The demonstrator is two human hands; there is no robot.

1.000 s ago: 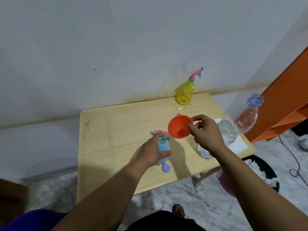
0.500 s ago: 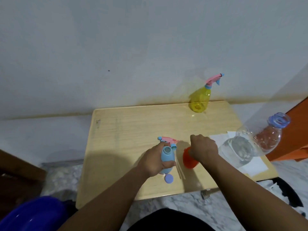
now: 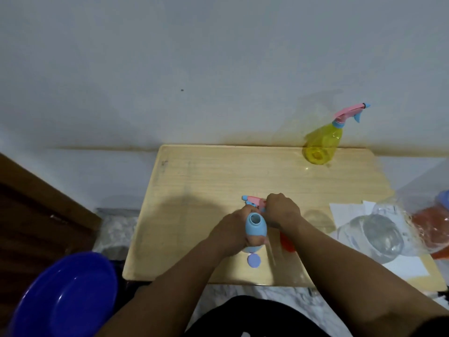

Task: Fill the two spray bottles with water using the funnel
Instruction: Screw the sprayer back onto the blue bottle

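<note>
Hands (image 3: 233, 229) mid-table (image 3: 194, 181); bare wood leftward

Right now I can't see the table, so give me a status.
Left hand grips light blue spray bottle, neck open. Right hand at pink trigger head. Orange funnel lies beside. Nothing blocking.
</note>
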